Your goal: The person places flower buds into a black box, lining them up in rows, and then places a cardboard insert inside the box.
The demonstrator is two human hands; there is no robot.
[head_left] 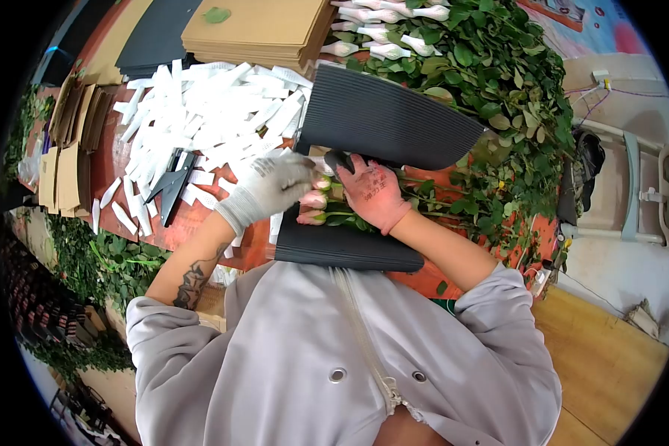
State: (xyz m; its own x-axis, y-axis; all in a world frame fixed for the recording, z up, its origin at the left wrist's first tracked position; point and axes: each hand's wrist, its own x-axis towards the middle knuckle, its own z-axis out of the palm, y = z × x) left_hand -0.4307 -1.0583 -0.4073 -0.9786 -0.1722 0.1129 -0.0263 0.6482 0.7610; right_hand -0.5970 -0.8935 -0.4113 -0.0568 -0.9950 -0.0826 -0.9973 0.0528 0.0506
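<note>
My left hand (271, 186), in a whitish glove, is just left of several pink roses (314, 199). Its fingers are bent and slightly blurred, and I cannot tell whether they touch a bloom. Over the stems lies my right hand (377, 195), in a pinkish-red glove with dark fingertips. Its fingers are closed around a rose at the upper side of the row; the grip is partly hidden. Beneath the roses is a black corrugated sheet (390, 119), its far flap raised behind my hands and its near part (342, 249) by my body.
White sleeves (208, 111) are heaped at the left, with a black stapler (172, 186) among them. Cardboard sheets (256, 30) are stacked behind. White-netted roses (386, 33) and leafy stems (498, 82) fill the far right. A chair (624, 178) stands beyond.
</note>
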